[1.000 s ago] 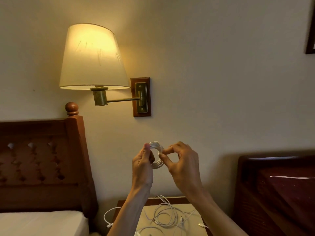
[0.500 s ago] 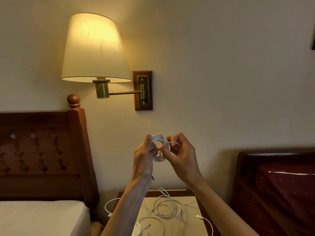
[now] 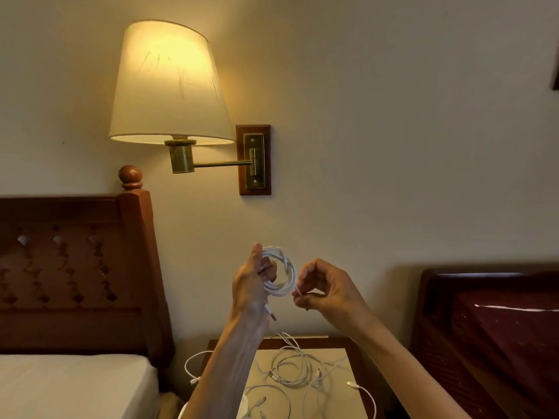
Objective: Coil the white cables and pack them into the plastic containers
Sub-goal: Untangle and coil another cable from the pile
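Observation:
A small coil of white cable (image 3: 284, 275) is held up in front of the wall. My left hand (image 3: 252, 282) grips the coil's left side, and one plug end hangs down by the wrist. My right hand (image 3: 325, 293) pinches the cable's free end at the coil's lower right edge. Below, several loose white cables (image 3: 298, 373) lie tangled on the bedside table (image 3: 335, 343). No plastic container is in sight.
A lit wall lamp (image 3: 169, 86) hangs above on a swing arm. A wooden headboard (image 3: 75, 267) and a white mattress (image 3: 69, 385) stand at the left. Another dark wooden bed frame (image 3: 490, 328) stands at the right.
My right hand has drawn away from the coil to its lower right, pinching the cable end. The coil now shows as a full ring in my left hand.

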